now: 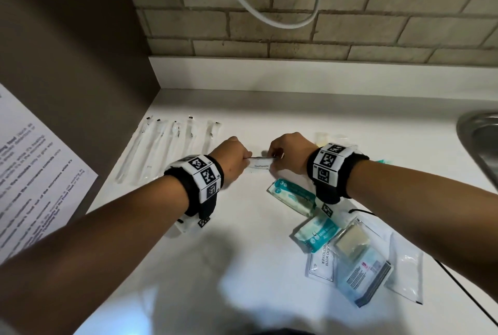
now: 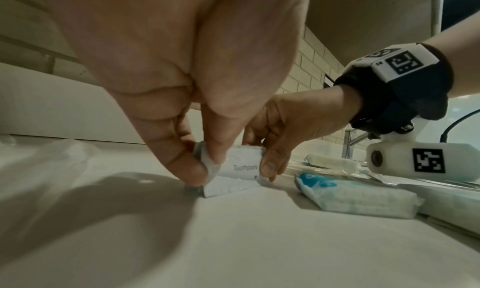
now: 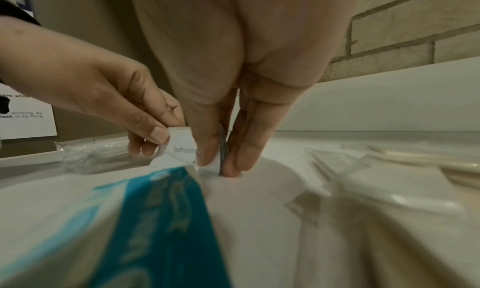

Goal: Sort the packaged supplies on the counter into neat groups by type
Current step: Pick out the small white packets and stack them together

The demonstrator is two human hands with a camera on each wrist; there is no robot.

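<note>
A small stack of white toothpaste packets (image 1: 260, 165) is held on edge on the white counter (image 1: 242, 254), between my two hands. My left hand (image 1: 245, 158) pinches the stack's left end with thumb and fingers (image 2: 192, 169). My right hand (image 1: 275, 157) pinches the right end, and its fingertips (image 3: 233, 159) touch the counter. The printed word Toothpaste (image 2: 245, 167) faces me. Several toothbrushes in clear wrappers (image 1: 167, 146) lie side by side at the left.
Teal wipe packs (image 1: 293, 194), a soap bar (image 1: 353, 240), a shampoo sachet (image 1: 320, 262), a blue packet (image 1: 369, 275) and a clear bag (image 1: 407, 267) lie mixed under my right forearm. A steel sink (image 1: 482, 140) is at the right. A brown panel with a printed sheet (image 1: 32, 173) stands at the left.
</note>
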